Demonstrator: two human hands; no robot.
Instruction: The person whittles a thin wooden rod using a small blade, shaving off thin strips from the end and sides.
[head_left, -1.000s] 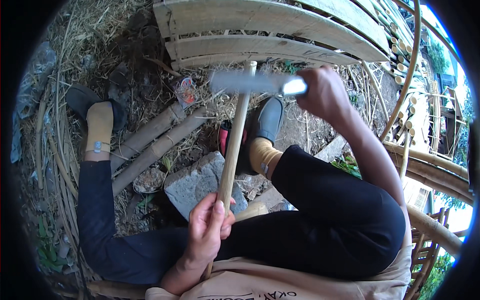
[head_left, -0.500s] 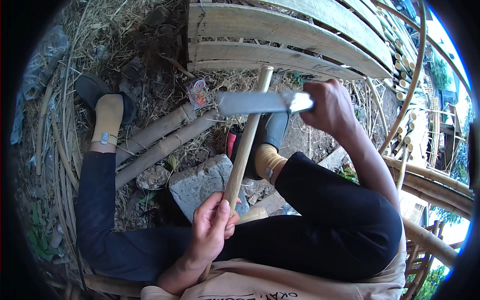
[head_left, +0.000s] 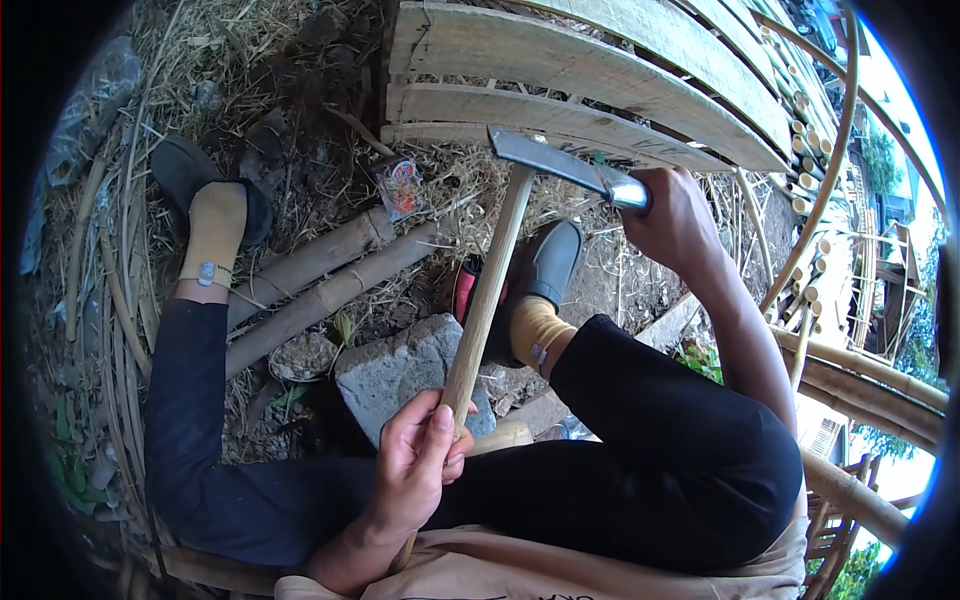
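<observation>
My left hand (head_left: 415, 458) is closed round the lower part of a pale wooden stick (head_left: 487, 285), which slants up and away from my lap. The grip of a machete (head_left: 555, 163) is in my closed right hand (head_left: 678, 218). Its broad grey blade has a blunt, squared end and a shiny metal collar by my fingers. The blade lies across the stick's far end; whether it has cut in, I cannot tell. Below the stick's middle sits a grey stone block (head_left: 395, 365), partly hidden by the stick and my left hand.
A slatted wooden pallet (head_left: 560, 60) stands just beyond the blade. Two bamboo poles (head_left: 320, 295) lie on the straw-strewn ground between my feet. Bamboo rails (head_left: 865, 370) and stacked cut bamboo (head_left: 805, 160) are at the right. My bent right knee is under the right forearm.
The machete has moved up along the stick to its far end, and its blade now tilts, squared end away from me. My left hand keeps its hold, almost in place.
</observation>
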